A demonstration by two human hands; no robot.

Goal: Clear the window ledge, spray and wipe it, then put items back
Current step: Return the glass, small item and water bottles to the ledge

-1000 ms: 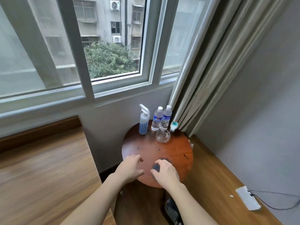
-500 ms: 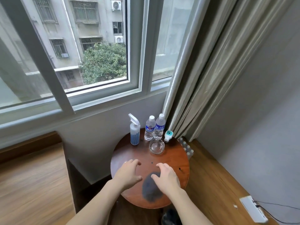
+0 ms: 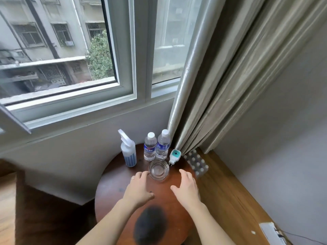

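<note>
On the round wooden table point(image 3: 109, 184) stand a white spray bottle point(image 3: 128, 152) with blue stripes, two water bottles point(image 3: 150, 147) point(image 3: 163, 145), a clear glass bowl point(image 3: 158, 169) and a small white plug-in device point(image 3: 174, 156). A dark cloth point(image 3: 150, 225) lies on the table's near part. My left hand point(image 3: 138, 188) reaches with straight fingers, its tips just left of the bowl. My right hand point(image 3: 186, 187) is spread right of the bowl, holding nothing. The window ledge point(image 3: 76, 119) runs above the table, under the window.
Grey curtains point(image 3: 221, 76) hang at the right, reaching down behind the table. A pack of small bottles point(image 3: 196, 164) sits on the wooden floor point(image 3: 230, 200) beside the table. A white power strip point(image 3: 271, 233) lies at the lower right. A grey wall point(image 3: 283, 138) closes the right side.
Both hands left the dark cloth and moved forward to either side of the glass bowl. The cloth now lies alone on the table. The view moved closer and turned right.
</note>
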